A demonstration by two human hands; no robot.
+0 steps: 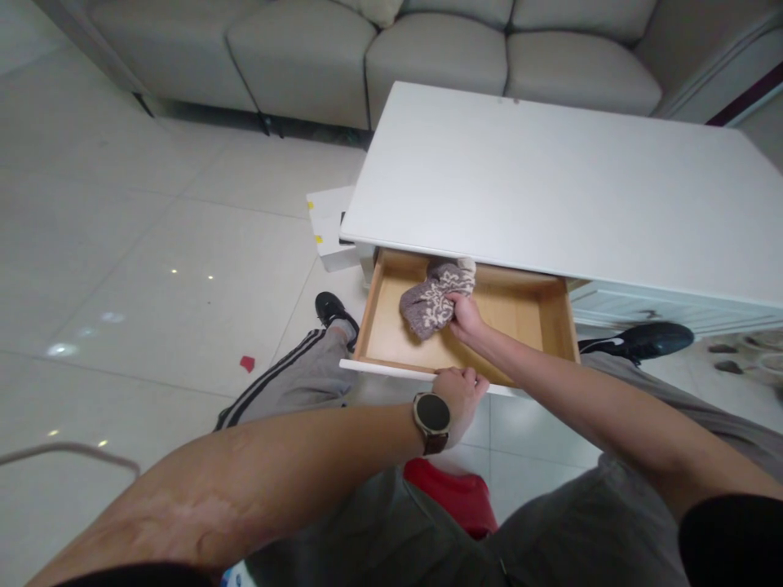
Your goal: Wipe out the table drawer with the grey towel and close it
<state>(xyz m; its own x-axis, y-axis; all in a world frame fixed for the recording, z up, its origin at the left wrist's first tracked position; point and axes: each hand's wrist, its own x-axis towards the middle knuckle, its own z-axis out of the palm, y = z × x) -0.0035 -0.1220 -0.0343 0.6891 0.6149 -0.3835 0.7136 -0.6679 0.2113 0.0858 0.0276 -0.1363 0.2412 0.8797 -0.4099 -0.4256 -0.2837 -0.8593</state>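
A wooden drawer (514,318) with a white front is pulled out of a white coffee table (550,179). My right hand (466,318) is closed on a grey-brown knitted item (437,297) with a white pattern and a pale end. Its exact kind is unclear, and it is within the drawer's outline, towards the left. With a round watch (432,412) on its wrist, my left hand (458,395) curls its fingers over the top edge of the drawer front.
Behind the table stands a grey sofa (428,57). A white box (333,212) lies on the floor by the table's left end. Something red (456,493) shows between my legs, and a small red scrap (247,364) lies on the tiles. A closed drawer front (648,306) is at right.
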